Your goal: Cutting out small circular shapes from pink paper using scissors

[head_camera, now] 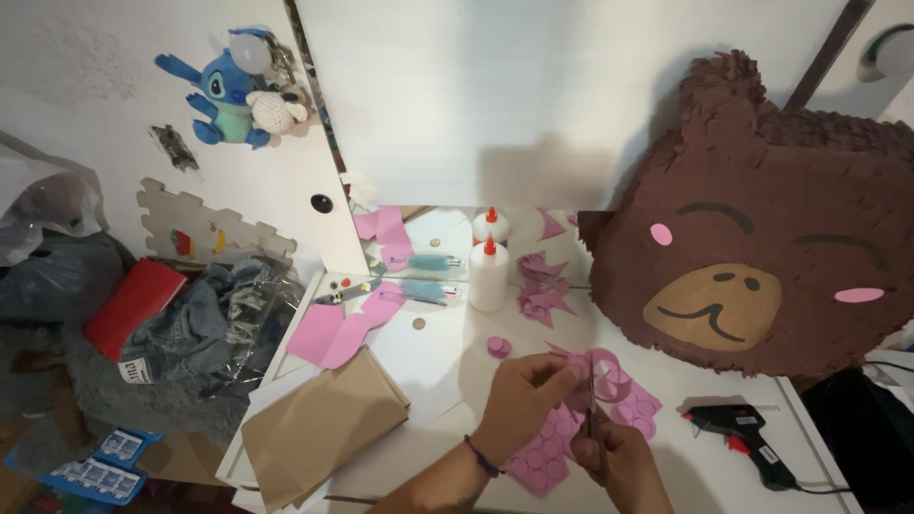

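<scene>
White desk (428,381) near its front edge: left hand (524,395) pinches pink paper (543,447); right hand (619,457) grips scissors (590,405), whose blades could nick the near fingers.

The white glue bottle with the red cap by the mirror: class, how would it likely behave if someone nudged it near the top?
The glue bottle stands upright, tall and narrow, so it would probably tip rather than slide. Its rounded body suggests it might then roll across the white table.
</scene>
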